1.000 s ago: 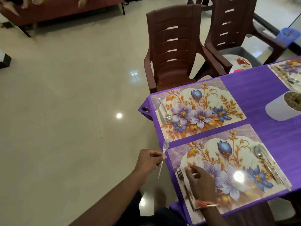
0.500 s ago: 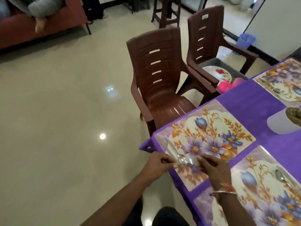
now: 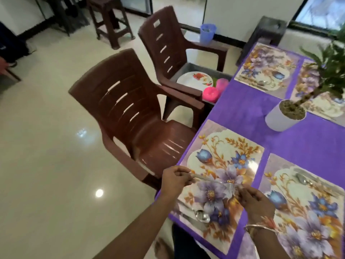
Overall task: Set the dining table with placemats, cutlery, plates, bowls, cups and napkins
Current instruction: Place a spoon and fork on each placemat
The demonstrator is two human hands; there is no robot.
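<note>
A silver fork [image 3: 207, 179] hangs just above a floral placemat [image 3: 224, 146] on the purple tablecloth [image 3: 280, 139]. My left hand [image 3: 174, 179] pinches its handle end. The blurred tine end is pinched by my right hand [image 3: 254, 200]. At the placemat's near edge lie a spoon [image 3: 202, 215] and a knife. A second floral placemat [image 3: 308, 202] to the right carries another spoon [image 3: 300, 178]. Two more placemats lie at the table's far end.
A white pot [image 3: 280, 120] with a green plant stands mid-table. A brown plastic chair [image 3: 134, 113] stands at the table's left side. A second chair [image 3: 168, 45] behind it holds a grey tray with a flowered plate [image 3: 196, 80] and pink cups [image 3: 211, 93].
The view swung from the near placemat to the one beside it. My right hand left the laid fork and joined my left on the fork it carried, now over this placemat.
</note>
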